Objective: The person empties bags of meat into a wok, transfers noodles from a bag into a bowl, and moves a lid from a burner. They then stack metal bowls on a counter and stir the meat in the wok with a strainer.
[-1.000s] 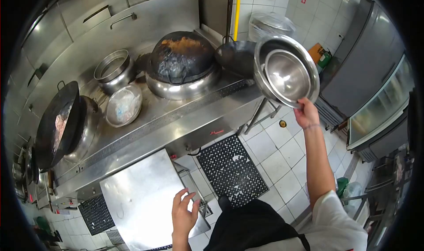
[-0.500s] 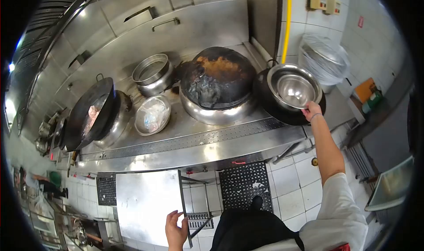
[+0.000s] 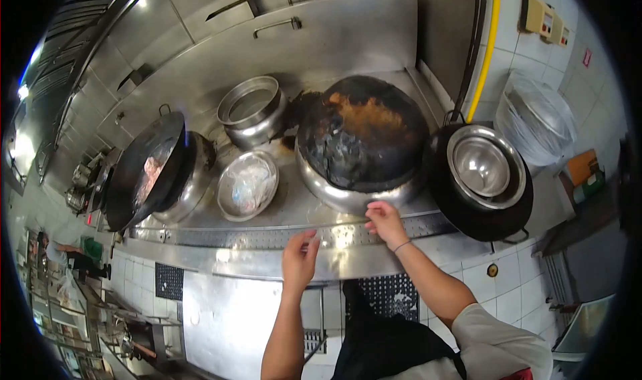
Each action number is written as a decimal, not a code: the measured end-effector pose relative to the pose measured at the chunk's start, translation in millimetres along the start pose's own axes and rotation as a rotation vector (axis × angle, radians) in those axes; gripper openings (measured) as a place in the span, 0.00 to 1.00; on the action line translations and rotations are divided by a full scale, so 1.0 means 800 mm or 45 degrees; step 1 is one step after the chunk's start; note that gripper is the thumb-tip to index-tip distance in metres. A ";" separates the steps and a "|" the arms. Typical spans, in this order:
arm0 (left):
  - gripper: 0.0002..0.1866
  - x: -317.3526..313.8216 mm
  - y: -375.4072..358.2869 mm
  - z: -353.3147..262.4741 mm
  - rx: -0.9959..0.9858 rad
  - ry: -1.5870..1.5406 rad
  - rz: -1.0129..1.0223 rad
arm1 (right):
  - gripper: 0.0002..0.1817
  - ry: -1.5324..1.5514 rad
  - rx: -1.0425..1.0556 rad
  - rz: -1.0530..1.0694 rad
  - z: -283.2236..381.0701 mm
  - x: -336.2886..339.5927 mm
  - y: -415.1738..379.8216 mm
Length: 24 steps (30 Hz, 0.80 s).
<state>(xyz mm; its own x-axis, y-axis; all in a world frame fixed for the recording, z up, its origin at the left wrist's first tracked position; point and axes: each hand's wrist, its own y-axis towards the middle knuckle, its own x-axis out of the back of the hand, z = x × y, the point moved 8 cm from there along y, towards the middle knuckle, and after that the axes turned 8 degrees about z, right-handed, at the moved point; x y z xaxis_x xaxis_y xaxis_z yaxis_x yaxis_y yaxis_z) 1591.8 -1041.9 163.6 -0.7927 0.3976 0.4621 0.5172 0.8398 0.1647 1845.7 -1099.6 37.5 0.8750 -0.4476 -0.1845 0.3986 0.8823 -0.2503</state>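
My left hand point(image 3: 299, 259) hovers over the front edge of the steel stove counter point(image 3: 294, 221), its fingers loosely bent and apart, holding nothing. To its right, my right hand point(image 3: 386, 223) is in front of a large burner ring point(image 3: 328, 193) topped by a blackened, rust-stained dome point(image 3: 364, 122); its fingers are half spread around nothing. Farther right, a small metal bowl point(image 3: 480, 166) sits inside a larger metal bowl point(image 3: 513, 191), and both rest in a black wok point(image 3: 461, 218). A metal bowl point(image 3: 230, 206) containing plastic bags point(image 3: 249, 182) stands beyond my left hand.
A tilted wok point(image 3: 127, 186) with pinkish food point(image 3: 151, 169) rests at left. Behind the bagged bowl is a metal pot point(image 3: 254, 132). A steel table point(image 3: 231, 326) stands below the counter, near a perforated floor mat point(image 3: 394, 296). Another person point(image 3: 70, 253) is far left.
My right hand has let go of the nested bowls' rim and moved left to the middle of the counter. My left hand has risen from the steel table towards the counter edge.
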 end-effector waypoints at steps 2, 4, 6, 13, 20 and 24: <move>0.10 -0.027 0.110 0.033 -0.120 0.015 -0.142 | 0.12 0.040 -0.074 -0.022 -0.010 -0.022 0.045; 0.12 -0.055 0.179 0.078 -0.110 0.137 -0.205 | 0.08 0.122 -0.162 -0.123 -0.033 -0.025 0.081; 0.14 -0.080 0.239 0.116 -0.131 0.281 -0.260 | 0.07 0.100 -0.219 -0.166 -0.050 -0.027 0.104; 0.11 -0.101 0.284 0.107 -0.131 0.322 0.153 | 0.13 0.189 -0.215 -0.197 -0.038 -0.047 0.103; 0.10 -0.065 0.352 -0.086 -0.355 0.178 0.126 | 0.15 0.999 0.519 -0.196 0.129 -0.088 0.118; 0.12 -0.067 0.428 -0.155 -0.413 0.335 0.190 | 0.16 1.125 0.767 -0.205 0.236 -0.088 0.158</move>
<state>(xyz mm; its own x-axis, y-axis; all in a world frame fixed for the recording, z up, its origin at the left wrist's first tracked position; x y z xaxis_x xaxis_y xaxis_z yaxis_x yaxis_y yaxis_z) 1850.9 -821.6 303.2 -0.6144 0.3627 0.7007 0.7274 0.6045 0.3249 1885.9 -929.3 198.2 0.3887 -0.2986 -0.8716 0.7717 0.6224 0.1308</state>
